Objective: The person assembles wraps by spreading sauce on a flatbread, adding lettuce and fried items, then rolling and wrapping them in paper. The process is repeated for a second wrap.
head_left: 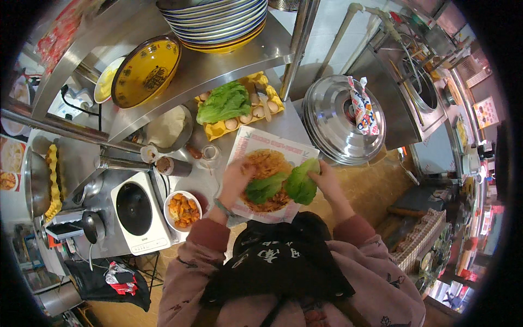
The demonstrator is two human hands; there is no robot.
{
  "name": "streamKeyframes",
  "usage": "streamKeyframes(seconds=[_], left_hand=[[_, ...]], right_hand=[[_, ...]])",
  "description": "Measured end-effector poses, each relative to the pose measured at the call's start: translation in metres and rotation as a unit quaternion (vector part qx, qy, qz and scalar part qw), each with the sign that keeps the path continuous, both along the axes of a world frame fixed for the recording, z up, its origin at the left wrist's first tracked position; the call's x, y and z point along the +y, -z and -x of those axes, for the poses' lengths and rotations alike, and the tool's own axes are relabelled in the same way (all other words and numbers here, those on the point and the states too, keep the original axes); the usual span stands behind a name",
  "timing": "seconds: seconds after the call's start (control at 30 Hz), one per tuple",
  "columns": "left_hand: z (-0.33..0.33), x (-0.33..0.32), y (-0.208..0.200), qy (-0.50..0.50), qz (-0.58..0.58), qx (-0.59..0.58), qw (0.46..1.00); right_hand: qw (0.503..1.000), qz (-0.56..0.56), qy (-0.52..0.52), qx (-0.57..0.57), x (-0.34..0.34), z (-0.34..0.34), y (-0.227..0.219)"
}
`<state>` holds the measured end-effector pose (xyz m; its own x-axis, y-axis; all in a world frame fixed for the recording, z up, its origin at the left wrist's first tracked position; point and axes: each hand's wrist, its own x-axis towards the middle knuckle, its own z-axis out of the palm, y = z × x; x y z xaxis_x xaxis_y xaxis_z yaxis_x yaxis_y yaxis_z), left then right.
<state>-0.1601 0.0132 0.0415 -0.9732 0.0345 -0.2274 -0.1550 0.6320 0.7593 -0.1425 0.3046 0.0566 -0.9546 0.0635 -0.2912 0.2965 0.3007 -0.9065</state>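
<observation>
A round browned flatbread [272,163] with reddish sauce lies on a printed paper sheet [245,141] at the counter's front edge. One green lettuce piece [265,188] rests across its middle. A second lettuce leaf [302,182] is pinched in my right hand [326,180], over the flatbread's right side. My left hand [236,180] is at the flatbread's left edge, its fingers bent and blurred; whether they grip anything does not show. Beyond the paper, a yellow egg tray [217,129] holds several eggs and a lettuce head [224,103].
Large stacked metal lids [327,117] stand right of the paper. On the left are a bowl of orange-brown food pieces [184,211], a glass jar [209,157] and a white induction cooker [140,215]. Overhead, a steel shelf [218,71] carries stacked plates [218,24].
</observation>
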Motion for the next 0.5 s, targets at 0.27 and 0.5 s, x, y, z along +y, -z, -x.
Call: streamKeyframes(seconds=[0.27, 0.5], left_hand=[[-0.051, 0.021, 0.020, 0.094, 0.225, 0.107, 0.964], [-0.029, -0.007, 0.023, 0.056, 0.202, 0.142, 0.967]], right_hand=[[0.999, -0.019, -0.038, -0.012, -0.007, 0.011, 0.022], [0.985, 0.135, 0.033, -0.101, -0.024, 0.015, 0.027]])
